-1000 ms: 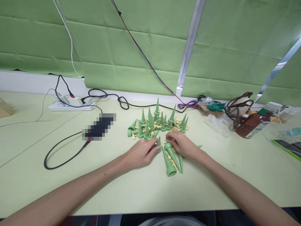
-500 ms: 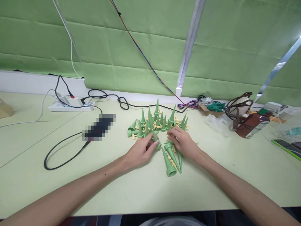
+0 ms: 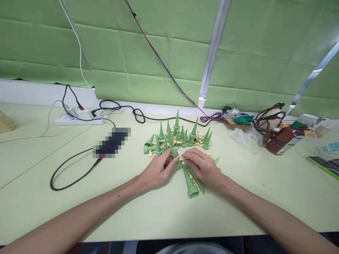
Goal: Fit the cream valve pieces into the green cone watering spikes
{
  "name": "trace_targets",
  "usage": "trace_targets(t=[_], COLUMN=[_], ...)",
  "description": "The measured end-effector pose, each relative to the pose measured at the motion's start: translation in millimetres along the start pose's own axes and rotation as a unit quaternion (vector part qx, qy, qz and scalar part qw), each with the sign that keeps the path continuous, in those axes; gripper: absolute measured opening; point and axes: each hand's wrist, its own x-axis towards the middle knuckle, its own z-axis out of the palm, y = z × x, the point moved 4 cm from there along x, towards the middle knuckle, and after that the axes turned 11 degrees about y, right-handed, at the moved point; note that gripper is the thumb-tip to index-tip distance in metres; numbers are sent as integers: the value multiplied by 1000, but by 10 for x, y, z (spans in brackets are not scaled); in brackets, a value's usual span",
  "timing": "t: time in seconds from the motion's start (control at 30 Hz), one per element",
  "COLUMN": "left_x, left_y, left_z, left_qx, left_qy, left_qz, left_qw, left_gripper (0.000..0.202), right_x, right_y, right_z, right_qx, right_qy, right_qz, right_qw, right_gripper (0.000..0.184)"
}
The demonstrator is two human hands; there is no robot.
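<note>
My left hand (image 3: 161, 165) is closed around a green plastic cone spike (image 3: 174, 152), its point tilted up and away. Pinched in my right hand (image 3: 202, 164) is a small pale-yellow valve piece (image 3: 182, 159), which meets the cone near its wide end. Beneath and in front of my right hand lie several loose green cones (image 3: 192, 191) with yellow pieces among them, partly covered by the hand. Beyond both hands, a cluster of green cones (image 3: 177, 121), many standing point up, is mixed with yellow valve pieces.
On the left lie a pixelated dark device (image 3: 112, 143) with a cable and a white power strip (image 3: 81, 120). To the right are a clear plastic bag (image 3: 247, 139), a brown bottle (image 3: 284, 140) and a green-edged phone (image 3: 323, 167). Black cable (image 3: 159, 119) runs along the wall.
My right hand has moved left and slightly toward me, bringing the yellow valve piece up to the cone. My left hand has stayed nearly still with its cone.
</note>
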Motion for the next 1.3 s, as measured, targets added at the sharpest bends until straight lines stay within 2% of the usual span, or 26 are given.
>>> trace_targets(t=[0.43, 1.3], left_x=[-7, -40], left_y=[-21, 20], left_z=[8, -13], left_qx=[7, 20], left_qy=[7, 28], left_qz=[25, 86], left_qw=[1000, 996], left_gripper=[24, 16], right_x=[7, -8], right_y=[-2, -6], right_z=[-1, 6], right_qx=[8, 23], right_qy=[7, 8], right_qz=[-12, 12], right_qw=[1000, 1000], right_gripper=[17, 13])
